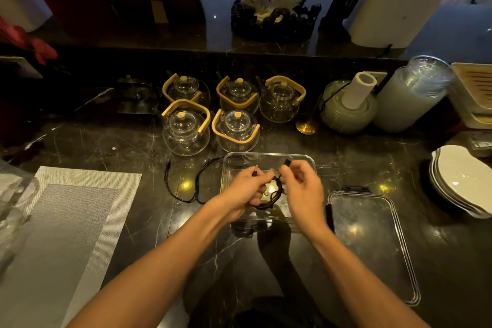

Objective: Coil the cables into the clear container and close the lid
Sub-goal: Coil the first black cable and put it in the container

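While both hands work over the clear container (pixel 269 160), the left hand (pixel 243 193) grips a coiled black cable (pixel 274 196) and the right hand (pixel 302 190) pinches its end. Right lies the lid (pixel 372 242); behind stand 5 glass teapots (pixel 186 130); a second cable (pixel 183 186) trails left.

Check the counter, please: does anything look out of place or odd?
Only one thing: a second black cable lies loose on the counter, left of the clear container. The lid lies off, on its right. Nothing looks spilled or damaged.
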`<action>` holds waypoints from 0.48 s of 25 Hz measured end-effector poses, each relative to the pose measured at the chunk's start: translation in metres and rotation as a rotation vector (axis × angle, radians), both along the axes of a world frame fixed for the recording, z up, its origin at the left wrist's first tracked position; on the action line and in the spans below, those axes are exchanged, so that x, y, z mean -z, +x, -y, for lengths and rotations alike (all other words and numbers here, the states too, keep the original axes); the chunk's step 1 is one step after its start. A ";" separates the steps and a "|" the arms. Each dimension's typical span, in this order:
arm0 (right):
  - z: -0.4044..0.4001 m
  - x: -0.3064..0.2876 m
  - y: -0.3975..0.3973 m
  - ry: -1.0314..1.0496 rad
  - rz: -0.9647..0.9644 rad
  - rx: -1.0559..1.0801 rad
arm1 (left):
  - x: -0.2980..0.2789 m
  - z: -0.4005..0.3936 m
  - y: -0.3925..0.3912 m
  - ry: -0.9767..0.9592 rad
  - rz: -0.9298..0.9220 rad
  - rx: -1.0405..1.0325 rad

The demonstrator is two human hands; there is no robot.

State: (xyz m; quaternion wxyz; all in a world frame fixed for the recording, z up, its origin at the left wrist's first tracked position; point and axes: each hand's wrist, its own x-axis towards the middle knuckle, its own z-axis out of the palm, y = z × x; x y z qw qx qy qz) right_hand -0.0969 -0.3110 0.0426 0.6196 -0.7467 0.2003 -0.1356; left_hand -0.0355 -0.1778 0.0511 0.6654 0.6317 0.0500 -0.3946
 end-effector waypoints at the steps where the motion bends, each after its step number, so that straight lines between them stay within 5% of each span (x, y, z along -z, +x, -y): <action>1: 0.005 -0.001 0.003 0.145 -0.034 0.036 | 0.002 0.001 0.003 -0.022 -0.031 0.042; 5: 0.021 0.004 0.007 0.290 -0.270 -0.018 | 0.017 0.007 0.019 -0.076 -0.114 0.201; 12: 0.046 0.040 0.035 0.122 -0.518 -0.169 | 0.040 0.038 0.050 0.284 0.108 0.416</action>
